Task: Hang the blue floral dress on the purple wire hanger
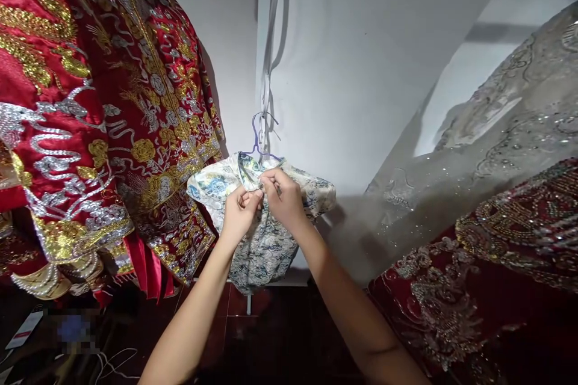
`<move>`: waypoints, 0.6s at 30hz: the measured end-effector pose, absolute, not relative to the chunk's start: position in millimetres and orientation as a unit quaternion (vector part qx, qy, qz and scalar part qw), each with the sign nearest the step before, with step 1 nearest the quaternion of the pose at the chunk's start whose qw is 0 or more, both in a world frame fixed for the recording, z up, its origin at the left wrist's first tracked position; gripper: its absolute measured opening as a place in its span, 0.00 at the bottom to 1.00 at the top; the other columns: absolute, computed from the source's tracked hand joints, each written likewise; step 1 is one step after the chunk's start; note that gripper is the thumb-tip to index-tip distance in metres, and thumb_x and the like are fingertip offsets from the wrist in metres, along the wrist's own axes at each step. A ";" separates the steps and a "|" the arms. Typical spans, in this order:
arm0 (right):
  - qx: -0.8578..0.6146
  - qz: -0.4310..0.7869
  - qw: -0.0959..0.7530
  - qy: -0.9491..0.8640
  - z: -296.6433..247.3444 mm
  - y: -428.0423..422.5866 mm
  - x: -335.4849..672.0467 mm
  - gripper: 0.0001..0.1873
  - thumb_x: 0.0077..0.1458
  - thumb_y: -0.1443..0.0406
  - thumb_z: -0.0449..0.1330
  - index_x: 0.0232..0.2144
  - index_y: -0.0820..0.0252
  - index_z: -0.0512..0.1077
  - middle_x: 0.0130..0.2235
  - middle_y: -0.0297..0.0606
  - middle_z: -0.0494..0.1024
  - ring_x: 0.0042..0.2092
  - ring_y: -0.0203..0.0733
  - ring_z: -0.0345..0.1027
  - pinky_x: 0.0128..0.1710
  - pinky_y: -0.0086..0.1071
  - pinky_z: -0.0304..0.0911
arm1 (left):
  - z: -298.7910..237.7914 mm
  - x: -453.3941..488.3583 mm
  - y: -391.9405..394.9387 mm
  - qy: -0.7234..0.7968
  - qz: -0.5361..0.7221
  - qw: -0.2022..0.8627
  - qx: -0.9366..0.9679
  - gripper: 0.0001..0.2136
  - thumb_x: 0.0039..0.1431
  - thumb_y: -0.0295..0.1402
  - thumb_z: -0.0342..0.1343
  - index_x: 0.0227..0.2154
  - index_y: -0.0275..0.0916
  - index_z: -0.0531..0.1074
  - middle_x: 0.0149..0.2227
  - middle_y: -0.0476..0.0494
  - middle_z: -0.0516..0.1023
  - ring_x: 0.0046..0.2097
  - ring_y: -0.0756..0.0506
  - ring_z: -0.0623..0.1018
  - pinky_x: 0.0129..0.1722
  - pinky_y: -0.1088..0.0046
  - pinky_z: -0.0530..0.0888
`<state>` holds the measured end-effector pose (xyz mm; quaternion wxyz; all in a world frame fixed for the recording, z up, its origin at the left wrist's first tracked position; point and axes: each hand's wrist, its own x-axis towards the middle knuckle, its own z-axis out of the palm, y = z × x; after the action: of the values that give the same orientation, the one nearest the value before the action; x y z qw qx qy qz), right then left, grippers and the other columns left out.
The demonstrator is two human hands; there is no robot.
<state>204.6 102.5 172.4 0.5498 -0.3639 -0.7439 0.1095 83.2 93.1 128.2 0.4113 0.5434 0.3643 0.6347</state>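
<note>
A short-sleeved white garment with a blue and green floral print (262,252) hangs in front of me on a thin purple hanger (256,139). At the front of its neckline, my left hand (241,207) pinches the edge of the cloth, thumb and fingers pressed together. Just beside it, my right hand (283,195) is closed on the same front edge, a little higher up. The two hands nearly touch. Whatever small fastening may lie between the fingertips is too small to make out.
Red jackets with gold and silver embroidery (149,90) hang at the left. A sheer beaded gown (510,114) and a dark red beaded gown (451,295) fill the right. White straps (271,24) run down the pale wall (361,60). A thin cable (115,364) lies low at left.
</note>
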 end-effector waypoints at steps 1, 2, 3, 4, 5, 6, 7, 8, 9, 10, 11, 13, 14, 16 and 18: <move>-0.352 0.118 0.569 -0.734 178.3 101.1 205.2 0.10 0.64 0.62 0.52 0.35 0.57 0.71 0.30 0.34 0.73 0.32 0.39 0.68 0.34 0.31 0.62 | 123.2 87.3 92.3 0.370 0.629 0.423 0.537 0.11 0.55 0.40 0.62 0.30 0.36 0.73 0.21 0.52 0.70 0.23 0.52 0.67 0.24 0.77 0.62; -0.342 0.130 0.593 -0.717 185.1 99.6 207.5 0.10 0.64 0.61 0.52 0.35 0.57 0.71 0.30 0.33 0.72 0.32 0.38 0.67 0.33 0.31 0.62 | 116.0 91.7 89.8 0.379 0.618 0.435 0.534 0.11 0.55 0.40 0.62 0.29 0.36 0.72 0.20 0.52 0.70 0.22 0.52 0.66 0.24 0.78 0.61; -0.336 0.143 0.620 -0.694 192.2 98.0 212.3 0.10 0.64 0.61 0.52 0.36 0.57 0.72 0.29 0.33 0.72 0.32 0.38 0.67 0.32 0.30 0.63 | 107.2 96.0 85.7 0.386 0.603 0.448 0.535 0.11 0.54 0.40 0.61 0.26 0.37 0.72 0.19 0.52 0.69 0.21 0.52 0.65 0.23 0.78 0.61; -0.337 0.154 0.649 -0.664 199.1 96.5 220.0 0.10 0.64 0.61 0.53 0.36 0.57 0.72 0.29 0.32 0.71 0.31 0.37 0.67 0.32 0.30 0.62 | 97.8 99.8 80.7 0.390 0.585 0.460 0.542 0.11 0.54 0.39 0.62 0.24 0.37 0.72 0.19 0.52 0.69 0.20 0.52 0.64 0.22 0.77 0.60; -0.340 0.163 0.680 -0.629 204.9 95.2 231.1 0.09 0.64 0.61 0.54 0.36 0.57 0.72 0.28 0.32 0.70 0.31 0.36 0.66 0.31 0.29 0.62 | 89.0 102.5 75.6 0.389 0.568 0.472 0.550 0.12 0.53 0.39 0.62 0.23 0.37 0.71 0.18 0.52 0.69 0.20 0.52 0.64 0.22 0.77 0.60; -0.345 0.172 0.707 -0.593 209.0 94.0 245.3 0.08 0.63 0.61 0.55 0.36 0.57 0.72 0.28 0.31 0.70 0.30 0.36 0.65 0.31 0.29 0.62 | 81.8 103.7 71.5 0.384 0.554 0.481 0.560 0.12 0.53 0.40 0.62 0.22 0.37 0.72 0.19 0.52 0.70 0.21 0.52 0.65 0.22 0.77 0.60; -0.343 0.181 0.731 -0.561 210.7 92.6 261.9 0.07 0.61 0.61 0.57 0.34 0.58 0.72 0.27 0.31 0.68 0.29 0.35 0.64 0.31 0.29 0.62 | 77.1 103.2 69.6 0.379 0.544 0.486 0.569 0.12 0.53 0.40 0.63 0.22 0.37 0.72 0.20 0.51 0.70 0.22 0.51 0.66 0.23 0.77 0.62; -0.331 0.204 0.752 -0.532 210.0 90.8 280.0 0.07 0.60 0.61 0.58 0.32 0.58 0.72 0.26 0.31 0.67 0.28 0.35 0.62 0.31 0.29 0.62 | 75.3 100.6 70.6 0.378 0.540 0.485 0.574 0.13 0.53 0.41 0.63 0.23 0.37 0.73 0.21 0.50 0.71 0.23 0.51 0.67 0.25 0.76 0.63; -0.314 0.245 0.760 -0.514 206.7 88.4 298.3 0.07 0.59 0.61 0.59 0.31 0.58 0.72 0.25 0.30 0.65 0.27 0.35 0.61 0.31 0.30 0.62 | 76.4 96.1 74.9 0.384 0.547 0.474 0.573 0.13 0.54 0.42 0.62 0.25 0.37 0.73 0.23 0.50 0.72 0.24 0.50 0.68 0.26 0.76 0.64; -0.289 0.295 0.755 -0.509 201.3 85.1 315.7 0.07 0.58 0.60 0.60 0.30 0.57 0.72 0.24 0.30 0.63 0.27 0.35 0.60 0.31 0.31 0.63 | 80.1 89.7 82.5 0.397 0.564 0.450 0.567 0.14 0.55 0.43 0.62 0.26 0.37 0.73 0.23 0.50 0.71 0.25 0.50 0.68 0.27 0.76 0.64; -0.266 0.334 0.748 -0.508 194.3 81.2 331.0 0.07 0.57 0.61 0.61 0.29 0.57 0.72 0.25 0.31 0.63 0.27 0.36 0.61 0.32 0.33 0.65 | 85.5 81.6 92.8 0.414 0.587 0.418 0.556 0.14 0.56 0.44 0.61 0.26 0.38 0.72 0.23 0.51 0.70 0.25 0.50 0.68 0.27 0.76 0.64; -0.215 0.380 0.764 -0.474 176.8 72.8 352.6 0.06 0.56 0.62 0.60 0.28 0.56 0.71 0.28 0.34 0.66 0.31 0.39 0.66 0.36 0.36 0.68 | 98.2 62.2 117.6 0.444 0.634 0.346 0.531 0.13 0.57 0.43 0.60 0.26 0.38 0.69 0.22 0.53 0.67 0.24 0.50 0.65 0.26 0.76 0.62; -0.189 0.387 0.788 -0.439 166.7 69.4 358.3 0.06 0.57 0.63 0.59 0.28 0.55 0.71 0.31 0.35 0.68 0.34 0.40 0.68 0.38 0.37 0.69 | 103.7 51.7 129.9 0.447 0.648 0.325 0.525 0.12 0.57 0.41 0.60 0.27 0.38 0.69 0.22 0.54 0.66 0.24 0.51 0.65 0.26 0.76 0.62; -0.153 0.380 0.846 -0.342 144.1 67.4 360.2 0.04 0.59 0.64 0.57 0.31 0.53 0.71 0.34 0.35 0.71 0.37 0.40 0.71 0.42 0.37 0.70 | 111.0 31.6 149.8 0.445 0.665 0.299 0.520 0.08 0.56 0.36 0.60 0.28 0.39 0.68 0.24 0.54 0.66 0.26 0.51 0.65 0.28 0.77 0.61; -0.166 0.361 0.882 -0.253 119.6 72.7 352.3 0.03 0.58 0.64 0.57 0.34 0.53 0.72 0.36 0.33 0.74 0.39 0.39 0.72 0.45 0.36 0.70 | 113.8 15.8 161.4 0.442 0.678 0.282 0.516 0.06 0.56 0.33 0.59 0.29 0.39 0.68 0.27 0.52 0.68 0.28 0.51 0.67 0.30 0.77 0.62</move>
<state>352.3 72.7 119.6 0.8821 -0.1656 -0.2534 0.3609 15.8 161.4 113.8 0.2816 0.5161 0.4419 0.6775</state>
